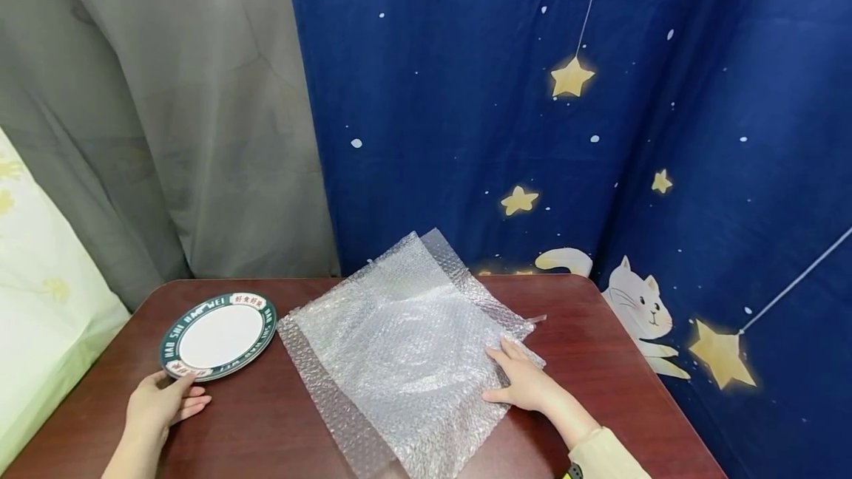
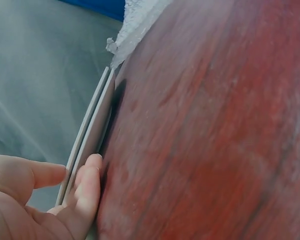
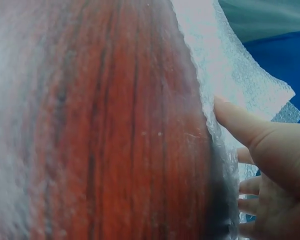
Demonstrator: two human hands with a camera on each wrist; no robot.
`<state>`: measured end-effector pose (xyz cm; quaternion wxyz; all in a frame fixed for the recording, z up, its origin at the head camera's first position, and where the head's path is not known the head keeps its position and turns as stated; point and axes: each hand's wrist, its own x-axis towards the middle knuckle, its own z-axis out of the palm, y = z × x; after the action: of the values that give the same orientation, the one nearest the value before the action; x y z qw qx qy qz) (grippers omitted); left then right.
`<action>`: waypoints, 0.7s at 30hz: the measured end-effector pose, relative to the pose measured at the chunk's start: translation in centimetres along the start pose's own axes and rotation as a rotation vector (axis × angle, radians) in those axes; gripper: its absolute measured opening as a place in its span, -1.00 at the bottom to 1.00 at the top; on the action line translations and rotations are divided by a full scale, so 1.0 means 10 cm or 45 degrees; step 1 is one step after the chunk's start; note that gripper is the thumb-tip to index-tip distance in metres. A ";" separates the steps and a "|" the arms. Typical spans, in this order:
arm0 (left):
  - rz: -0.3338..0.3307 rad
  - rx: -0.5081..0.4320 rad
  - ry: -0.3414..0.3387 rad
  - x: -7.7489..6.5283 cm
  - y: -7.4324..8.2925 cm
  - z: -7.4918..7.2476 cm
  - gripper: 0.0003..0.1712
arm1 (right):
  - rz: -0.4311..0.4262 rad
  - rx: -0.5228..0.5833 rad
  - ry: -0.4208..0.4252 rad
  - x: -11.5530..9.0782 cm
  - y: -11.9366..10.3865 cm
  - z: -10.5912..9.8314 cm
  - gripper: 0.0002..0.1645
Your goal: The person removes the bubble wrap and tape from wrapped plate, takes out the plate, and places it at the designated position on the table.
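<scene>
At the table's left lies a plate (image 1: pixel 222 336) with a white middle and a dark green lettered rim. Two rims, one above the other, show edge-on in the left wrist view, like stacked plates (image 2: pixel 87 135). My left hand (image 1: pixel 160 405) pinches their near edge, thumb above and fingers beneath. Sheets of clear bubble wrap (image 1: pixel 399 346) lie overlapping and askew across the middle of the table. On their right part rests my right hand (image 1: pixel 522 379), its fingers spread. In the right wrist view, its thumb touches the edge of the bubble wrap (image 3: pixel 235 65).
The reddish-brown wooden table (image 1: pixel 586 346) has rounded far corners. Behind it hang a grey curtain (image 1: pixel 200 131) and a blue curtain (image 1: pixel 452 109) with stars and a white cat. Pale floral cloth (image 1: pixel 46 316) hangs along the left side.
</scene>
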<state>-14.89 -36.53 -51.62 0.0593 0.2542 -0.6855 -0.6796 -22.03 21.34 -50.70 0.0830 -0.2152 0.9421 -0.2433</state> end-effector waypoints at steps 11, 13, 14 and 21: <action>0.215 0.741 0.219 -0.07 0.12 0.05 -0.20 | -0.051 -0.106 0.201 0.04 0.06 -0.14 -0.27; 0.257 0.913 0.262 -0.09 0.19 0.08 -0.19 | -0.059 -0.115 0.270 0.04 0.08 -0.19 -0.30; 0.283 0.972 0.275 -0.09 0.22 0.09 -0.19 | -0.060 -0.122 0.298 0.05 0.10 -0.22 -0.31; 0.491 1.085 0.281 -0.11 0.43 0.25 -0.23 | -0.044 -0.166 0.442 0.07 0.20 -0.49 -0.30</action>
<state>-16.16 -34.03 -47.37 0.1471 0.1947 -0.9273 -0.2838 -24.65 24.72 -47.49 -0.0991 -0.1912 0.9522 -0.2166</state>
